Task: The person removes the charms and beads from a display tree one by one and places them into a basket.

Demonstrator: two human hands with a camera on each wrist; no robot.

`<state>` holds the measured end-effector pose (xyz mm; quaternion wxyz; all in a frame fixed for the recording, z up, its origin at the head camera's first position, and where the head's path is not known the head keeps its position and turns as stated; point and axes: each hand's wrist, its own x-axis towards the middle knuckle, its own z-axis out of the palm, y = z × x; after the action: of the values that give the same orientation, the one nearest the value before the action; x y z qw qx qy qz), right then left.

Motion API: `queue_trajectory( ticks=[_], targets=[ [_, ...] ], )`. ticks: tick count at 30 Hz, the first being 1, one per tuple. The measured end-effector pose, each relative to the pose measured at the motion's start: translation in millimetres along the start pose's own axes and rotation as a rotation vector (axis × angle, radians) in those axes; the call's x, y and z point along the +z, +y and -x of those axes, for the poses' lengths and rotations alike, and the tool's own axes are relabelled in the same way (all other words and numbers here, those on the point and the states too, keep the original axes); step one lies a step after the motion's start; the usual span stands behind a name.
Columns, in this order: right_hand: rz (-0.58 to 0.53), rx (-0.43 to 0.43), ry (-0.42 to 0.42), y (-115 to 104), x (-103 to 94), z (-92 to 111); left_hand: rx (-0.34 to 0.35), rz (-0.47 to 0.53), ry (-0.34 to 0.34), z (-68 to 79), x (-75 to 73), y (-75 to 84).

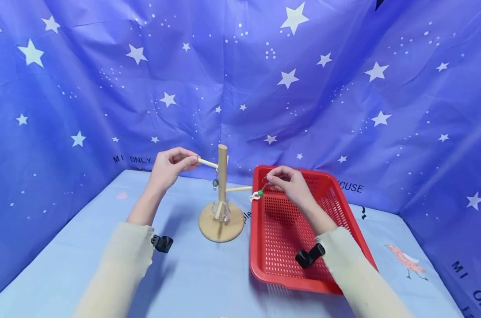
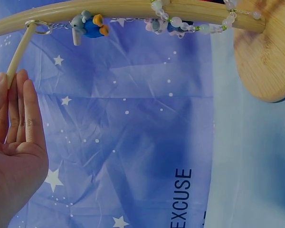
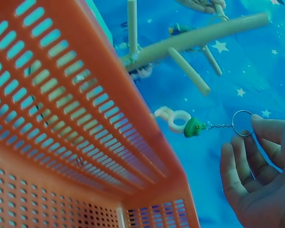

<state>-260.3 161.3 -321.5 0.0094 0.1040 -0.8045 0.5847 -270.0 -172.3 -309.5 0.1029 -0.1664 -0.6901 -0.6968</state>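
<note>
A wooden stand (image 1: 222, 176) with side pegs rises from a round base (image 1: 208, 223). My left hand (image 1: 170, 165) pinches the tip of its upper left peg (image 1: 207, 163). From that peg hangs a keychain with a grey and blue figure (image 2: 89, 24), its ring near the post. A beaded bracelet (image 1: 226, 213) loops a low peg at the front. My right hand (image 1: 290, 183) pinches the metal ring (image 3: 242, 123) of another keychain, whose green and white charm (image 3: 192, 127) dangles by the basket's left rim, near the bare right peg (image 1: 239, 189).
A red plastic basket (image 1: 256, 247) with perforated walls stands right of the stand, under my right forearm. The table (image 1: 81, 247) has a pale blue printed cover. A blue star-patterned curtain (image 1: 240, 66) encloses the back and sides.
</note>
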Motion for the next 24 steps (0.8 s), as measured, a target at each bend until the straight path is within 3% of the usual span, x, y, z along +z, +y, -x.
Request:
queue_trajectory(
  ticks=[13, 24],
  targets=[
    [0.082, 0.017, 0.062, 3.4, -31.5, -4.2, 0.012, -0.008, 0.004, -0.9, -2.7, 0.7],
    [0.127, 0.064, -0.009, 23.6, -41.6, -1.0, 0.003, -0.007, -0.013, -6.0, -3.1, -1.7]
  ],
)
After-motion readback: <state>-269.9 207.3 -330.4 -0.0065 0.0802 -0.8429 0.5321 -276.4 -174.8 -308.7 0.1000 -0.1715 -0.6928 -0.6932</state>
